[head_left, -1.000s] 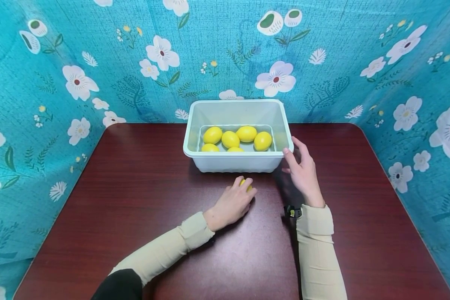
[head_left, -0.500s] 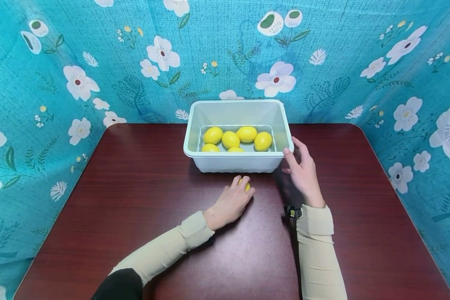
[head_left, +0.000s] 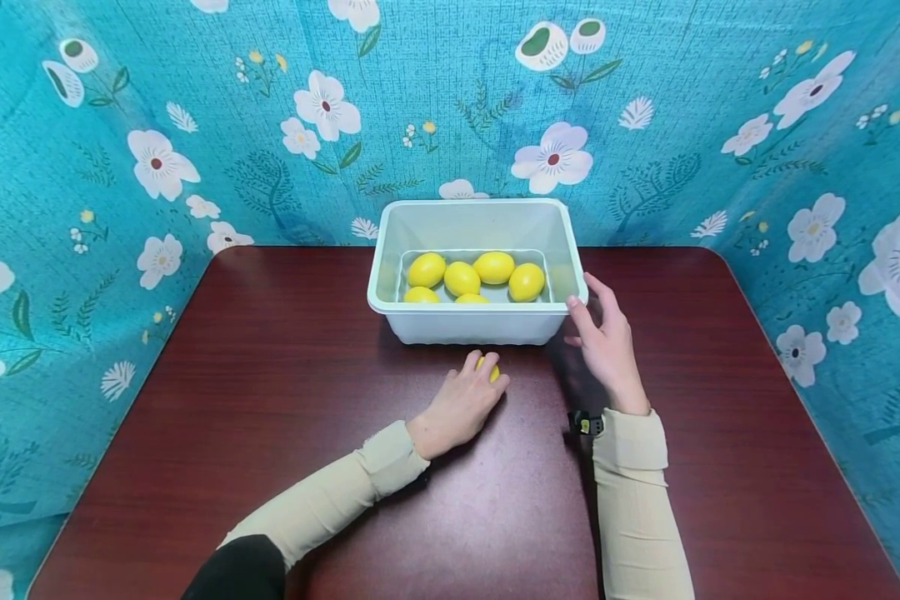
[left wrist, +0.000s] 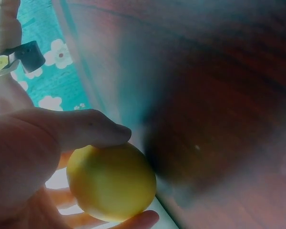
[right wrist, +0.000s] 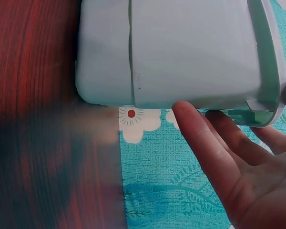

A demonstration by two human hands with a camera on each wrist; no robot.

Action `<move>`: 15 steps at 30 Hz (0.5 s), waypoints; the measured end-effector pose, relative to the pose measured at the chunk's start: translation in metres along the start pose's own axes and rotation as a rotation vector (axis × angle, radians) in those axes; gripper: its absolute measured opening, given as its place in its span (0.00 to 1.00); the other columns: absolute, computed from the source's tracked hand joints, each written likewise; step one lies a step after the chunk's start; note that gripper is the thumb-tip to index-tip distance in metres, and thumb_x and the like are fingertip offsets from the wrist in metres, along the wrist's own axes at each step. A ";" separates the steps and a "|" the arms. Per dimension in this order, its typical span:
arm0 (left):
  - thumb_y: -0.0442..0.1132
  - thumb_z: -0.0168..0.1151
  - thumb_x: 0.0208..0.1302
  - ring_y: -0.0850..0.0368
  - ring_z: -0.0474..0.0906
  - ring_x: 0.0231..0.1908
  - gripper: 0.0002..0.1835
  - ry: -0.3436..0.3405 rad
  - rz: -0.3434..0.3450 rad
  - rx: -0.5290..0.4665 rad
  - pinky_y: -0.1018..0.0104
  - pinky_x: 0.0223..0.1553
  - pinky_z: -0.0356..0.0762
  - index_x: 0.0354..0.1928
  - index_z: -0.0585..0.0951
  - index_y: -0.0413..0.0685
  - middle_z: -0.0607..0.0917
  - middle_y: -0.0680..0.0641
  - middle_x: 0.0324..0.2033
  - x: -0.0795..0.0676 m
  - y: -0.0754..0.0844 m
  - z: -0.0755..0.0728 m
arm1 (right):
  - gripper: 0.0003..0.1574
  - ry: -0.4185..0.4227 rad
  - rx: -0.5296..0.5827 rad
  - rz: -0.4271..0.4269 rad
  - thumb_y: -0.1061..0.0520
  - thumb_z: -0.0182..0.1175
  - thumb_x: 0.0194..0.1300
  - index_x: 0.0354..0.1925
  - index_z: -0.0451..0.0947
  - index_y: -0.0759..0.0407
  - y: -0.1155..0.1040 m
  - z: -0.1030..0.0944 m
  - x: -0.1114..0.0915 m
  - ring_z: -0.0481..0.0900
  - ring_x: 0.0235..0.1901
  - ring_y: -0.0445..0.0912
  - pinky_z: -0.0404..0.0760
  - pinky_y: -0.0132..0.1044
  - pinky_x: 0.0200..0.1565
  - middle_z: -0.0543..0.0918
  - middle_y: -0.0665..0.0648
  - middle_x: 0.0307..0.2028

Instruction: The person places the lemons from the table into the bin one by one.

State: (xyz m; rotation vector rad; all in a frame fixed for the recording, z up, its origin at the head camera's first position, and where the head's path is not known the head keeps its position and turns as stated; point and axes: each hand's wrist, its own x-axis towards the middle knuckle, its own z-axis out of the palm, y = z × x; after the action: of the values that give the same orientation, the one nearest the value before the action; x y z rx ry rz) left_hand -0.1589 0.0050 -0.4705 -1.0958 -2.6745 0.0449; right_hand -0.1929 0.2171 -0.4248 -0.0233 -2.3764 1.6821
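Observation:
My left hand (head_left: pixel 461 408) grips a yellow lemon (left wrist: pixel 112 181) low over the table, just in front of a pale plastic bin (head_left: pixel 476 325). In the left wrist view the thumb lies across one side of the lemon and the fingers curl round the other. The head view shows only a bit of the lemon between the fingers. At the bin's front right corner, my right hand (head_left: pixel 607 346) holds the rim, its thumb at the front and its fingers along the outer side. Several lemons (head_left: pixel 462 279) lie on the bin's floor, two partly hidden by the front wall.
The dark red-brown table (head_left: pixel 270 350) ends right behind the bin. Blue flowered cloth (head_left: pixel 270 108) hangs at the back and along both sides. A small black device with a yellow-green face (head_left: pixel 587 424) sits at the right wrist.
The left hand has shifted very slightly left with the lemon, then stayed in place. The right hand and the bin have not moved.

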 end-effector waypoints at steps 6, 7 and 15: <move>0.36 0.57 0.56 0.50 0.65 0.41 0.04 -0.011 0.000 0.018 0.63 0.17 0.69 0.34 0.74 0.51 0.69 0.46 0.43 0.001 -0.001 -0.001 | 0.34 0.003 -0.004 0.003 0.43 0.49 0.63 0.65 0.55 0.46 -0.001 0.000 0.000 0.74 0.50 0.49 0.81 0.42 0.31 0.66 0.56 0.61; 0.36 0.57 0.55 0.50 0.65 0.41 0.04 -0.014 -0.001 0.022 0.63 0.17 0.69 0.34 0.74 0.51 0.69 0.46 0.43 0.001 -0.001 -0.001 | 0.34 0.003 -0.006 0.004 0.43 0.49 0.63 0.65 0.55 0.46 -0.001 0.000 0.000 0.74 0.50 0.49 0.81 0.42 0.31 0.66 0.55 0.61; 0.37 0.57 0.55 0.50 0.66 0.40 0.04 -0.018 -0.002 0.029 0.63 0.18 0.69 0.33 0.74 0.51 0.69 0.47 0.41 0.000 -0.001 -0.001 | 0.34 -0.004 -0.007 0.011 0.43 0.49 0.63 0.65 0.55 0.45 -0.002 -0.001 -0.001 0.73 0.50 0.50 0.81 0.41 0.31 0.65 0.55 0.62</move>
State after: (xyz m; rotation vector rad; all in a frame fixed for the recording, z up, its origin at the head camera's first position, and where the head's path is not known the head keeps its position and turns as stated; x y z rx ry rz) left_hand -0.1599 0.0044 -0.4696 -1.0886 -2.6819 0.0929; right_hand -0.1911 0.2170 -0.4226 -0.0347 -2.3894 1.6798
